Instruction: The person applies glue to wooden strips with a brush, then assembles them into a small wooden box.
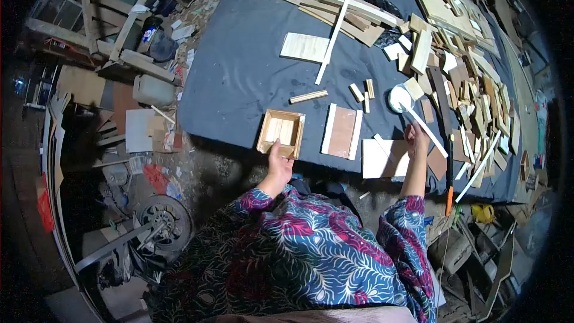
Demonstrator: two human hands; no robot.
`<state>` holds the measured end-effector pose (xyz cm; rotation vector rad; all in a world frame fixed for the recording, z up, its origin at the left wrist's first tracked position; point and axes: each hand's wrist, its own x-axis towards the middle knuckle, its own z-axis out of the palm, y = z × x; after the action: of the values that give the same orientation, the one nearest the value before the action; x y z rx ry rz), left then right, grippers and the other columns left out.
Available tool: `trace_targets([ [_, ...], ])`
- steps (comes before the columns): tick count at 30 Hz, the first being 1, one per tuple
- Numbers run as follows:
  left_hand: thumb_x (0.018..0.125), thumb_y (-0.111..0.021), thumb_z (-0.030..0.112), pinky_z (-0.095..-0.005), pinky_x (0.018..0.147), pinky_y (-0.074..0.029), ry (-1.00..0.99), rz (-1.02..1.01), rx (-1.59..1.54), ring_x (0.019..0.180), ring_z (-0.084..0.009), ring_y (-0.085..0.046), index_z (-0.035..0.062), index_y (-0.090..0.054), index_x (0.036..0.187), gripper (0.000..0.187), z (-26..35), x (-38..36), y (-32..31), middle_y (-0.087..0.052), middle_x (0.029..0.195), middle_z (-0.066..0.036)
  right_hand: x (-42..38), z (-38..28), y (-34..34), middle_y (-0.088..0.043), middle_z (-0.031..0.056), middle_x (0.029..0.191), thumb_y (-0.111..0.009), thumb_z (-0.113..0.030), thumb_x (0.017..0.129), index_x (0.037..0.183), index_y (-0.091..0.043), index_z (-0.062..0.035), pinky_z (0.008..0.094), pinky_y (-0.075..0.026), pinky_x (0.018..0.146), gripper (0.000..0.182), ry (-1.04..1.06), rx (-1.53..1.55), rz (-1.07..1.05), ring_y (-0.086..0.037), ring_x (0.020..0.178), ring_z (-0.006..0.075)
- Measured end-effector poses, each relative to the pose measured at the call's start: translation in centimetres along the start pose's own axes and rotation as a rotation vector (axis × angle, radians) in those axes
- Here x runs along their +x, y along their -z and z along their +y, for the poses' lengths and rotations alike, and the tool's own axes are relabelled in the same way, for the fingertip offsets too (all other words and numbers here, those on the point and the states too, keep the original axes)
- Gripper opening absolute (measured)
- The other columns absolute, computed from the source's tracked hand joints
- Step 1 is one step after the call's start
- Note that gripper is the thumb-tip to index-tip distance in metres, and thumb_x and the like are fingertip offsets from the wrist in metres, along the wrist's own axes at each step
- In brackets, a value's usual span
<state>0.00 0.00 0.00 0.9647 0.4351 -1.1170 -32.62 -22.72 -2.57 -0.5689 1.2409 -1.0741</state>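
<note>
My left hand (278,171) grips the near edge of a small open wooden box (271,129), its thumb over the wall. The box sits near the front edge of the cloth-covered table. My right hand (418,143) is closed on a thin pale wooden stick (433,138). The stick's far end reaches into a round tub of white paste (394,97). Between my hands lies a brown panel (341,133) with pale strips along two sides. A white board (376,160) is beside my right wrist.
Heaped wood offcuts (475,101) cover the table's right side. Long planks (335,6) lie at the back, with a light board (304,46) nearer. An orange-handled tool (449,199) hangs over the front edge. Scrap and a wheel (162,222) are on the floor at left.
</note>
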Motion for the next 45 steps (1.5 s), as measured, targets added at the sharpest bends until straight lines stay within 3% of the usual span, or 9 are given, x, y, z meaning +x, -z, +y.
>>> trace_targets([
  [11, 0.071, -0.061, 0.032, -0.0320, 0.087, -0.032, 0.110, 0.019, 0.057, 0.102, -0.0237, -0.038, 0.0092, -0.034, 0.116, 0.057, 0.7, -1.1, -0.2, -0.037, 0.113, -0.012, -3.5, 2.4, -2.0, -0.053, 0.0068, 0.066, -0.055, -0.008, 0.075, 0.081, -0.051, -0.0035, 0.0245, -0.042, 0.044, 0.009, -0.059, 0.280, 0.172, -0.050, 0.053, 0.0144],
  [13, 0.070, -0.061, 0.034, -0.0315, 0.090, -0.030, 0.185, 0.075, 0.186, 0.106, -0.0241, -0.035, 0.0086, -0.030, 0.120, 0.064, 0.9, -1.4, -0.5, -0.034, 0.116, -0.014, -6.5, 4.4, -5.6, -0.052, 0.0054, 0.067, -0.055, -0.008, 0.075, 0.084, -0.051, -0.0031, 0.0238, -0.041, 0.045, 0.010, 0.230, 0.045, 0.294, -0.049, 0.054, 0.0123],
  [21, 0.072, -0.060, 0.034, -0.0314, 0.086, -0.034, 0.266, 0.010, 0.241, 0.096, -0.0232, -0.042, 0.0065, -0.034, 0.115, 0.057, 1.6, -1.2, 0.3, -0.040, 0.106, -0.014, -14.2, 12.0, -16.8, -0.053, 0.0007, 0.063, -0.063, -0.019, 0.073, 0.075, -0.057, 0.0002, 0.0204, -0.039, 0.049, 0.020, 0.087, -0.459, -0.187, -0.048, 0.056, 0.0069],
  [24, 0.075, -0.058, 0.029, -0.0302, 0.080, -0.039, 0.311, 0.039, 0.227, 0.087, -0.0198, -0.045, 0.0071, -0.041, 0.106, 0.042, 1.4, -1.4, 0.7, -0.043, 0.098, -0.011, -15.1, 10.4, -20.8, -0.055, 0.0118, 0.056, -0.069, -0.021, 0.065, 0.067, -0.056, 0.0053, 0.0272, -0.042, 0.049, 0.029, 0.366, -0.822, -0.252, -0.053, 0.050, 0.0164],
  [31, 0.081, -0.051, 0.023, -0.0301, 0.081, -0.040, 0.606, -0.137, 0.496, 0.091, -0.0200, -0.048, 0.0044, -0.045, 0.103, 0.030, 4.7, -2.5, 2.0, -0.046, 0.103, -0.009, -15.8, 10.4, -22.5, -0.057, 0.0172, 0.058, -0.066, -0.019, 0.067, 0.069, -0.058, 0.0062, 0.0311, -0.044, 0.051, 0.027, 0.329, -1.001, -0.270, -0.057, 0.052, 0.0245],
  [33, 0.080, -0.051, 0.016, -0.0285, 0.077, -0.043, 0.576, -0.205, 0.514, 0.086, -0.0184, -0.053, 0.0027, -0.048, 0.100, 0.024, 7.0, -3.5, 1.8, -0.052, 0.098, -0.009, -15.9, 10.8, -22.5, -0.057, 0.0165, 0.057, -0.065, -0.019, 0.068, 0.068, -0.058, 0.0059, 0.0306, -0.044, 0.050, 0.026, 0.334, -1.003, -0.245, -0.057, 0.051, 0.0234],
  [36, 0.077, -0.052, 0.004, -0.0200, 0.058, -0.042, -0.137, -0.393, 0.927, 0.067, -0.0091, -0.052, 0.0002, -0.048, 0.096, 0.019, 8.8, -2.7, 2.4, -0.055, 0.080, -0.004, -16.4, 10.7, -23.0, -0.056, 0.0152, 0.054, -0.064, -0.018, 0.069, 0.066, -0.058, 0.0056, 0.0294, -0.044, 0.049, 0.025, 0.321, -0.991, -0.200, -0.056, 0.049, 0.0211],
  [39, 0.077, -0.054, 0.005, -0.0204, 0.062, -0.041, -0.534, -0.293, 0.879, 0.070, -0.0078, -0.051, 0.0001, -0.050, 0.095, 0.019, 9.7, 0.2, 1.3, -0.055, 0.080, -0.003, -16.4, 11.1, -23.1, -0.056, 0.0135, 0.052, -0.064, -0.017, 0.069, 0.064, -0.058, 0.0051, 0.0278, -0.043, 0.046, 0.024, 0.314, -0.985, -0.157, -0.055, 0.046, 0.0182],
  [45, 0.079, -0.054, 0.014, -0.0237, 0.076, -0.039, -0.549, -0.376, 1.051, 0.086, -0.0113, -0.050, -0.0004, -0.050, 0.101, 0.027, 11.2, 6.6, -0.6, -0.055, 0.094, -0.007, -16.3, 11.2, -22.9, -0.057, 0.0126, 0.055, -0.063, -0.018, 0.071, 0.065, -0.059, 0.0048, 0.0262, -0.043, 0.049, 0.024, 0.282, -0.986, -0.137, -0.053, 0.048, 0.0146],
])
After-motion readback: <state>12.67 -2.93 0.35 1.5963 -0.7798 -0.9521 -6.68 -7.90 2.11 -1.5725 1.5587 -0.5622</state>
